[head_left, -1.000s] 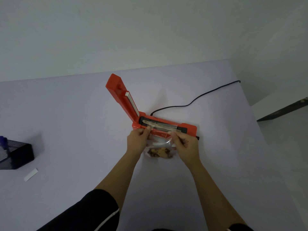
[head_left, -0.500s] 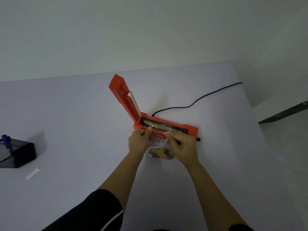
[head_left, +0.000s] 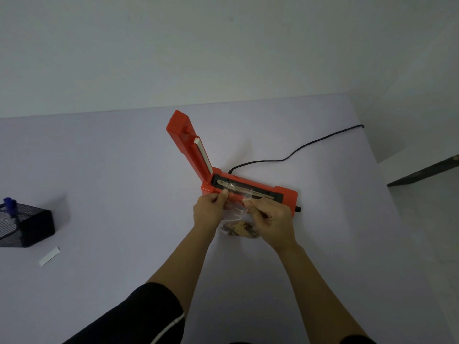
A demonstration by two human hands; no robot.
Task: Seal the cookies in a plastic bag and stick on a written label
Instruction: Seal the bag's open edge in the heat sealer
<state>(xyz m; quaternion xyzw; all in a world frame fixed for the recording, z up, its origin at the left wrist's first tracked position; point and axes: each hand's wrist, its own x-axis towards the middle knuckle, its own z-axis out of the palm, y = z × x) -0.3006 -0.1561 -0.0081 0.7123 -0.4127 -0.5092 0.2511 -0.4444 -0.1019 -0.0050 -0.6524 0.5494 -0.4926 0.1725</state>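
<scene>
An orange heat sealer [head_left: 285, 193] sits mid-table with its lid [head_left: 188, 142] raised up and to the left. A clear plastic bag [head_left: 238, 194] lies with its open mouth across the sealer's black strip. Brown cookies [head_left: 242, 229] sit in the bag's bottom, between my wrists. My left hand [head_left: 210, 211] pinches the bag's left top corner at the sealer's front edge. My right hand [head_left: 270, 217] pinches the bag's top edge further right. A small white label strip [head_left: 49, 256] lies on the table at the left.
A black mesh pen holder [head_left: 29, 227] with a blue pen [head_left: 10, 203] stands at the left edge. The sealer's black power cord [head_left: 298, 152] runs back right and off the table's right edge. The white wall rises behind the table.
My hands have drawn the bag's mouth further onto the sealing strip. My right hand has shifted left along the top edge. The lid stays raised.
</scene>
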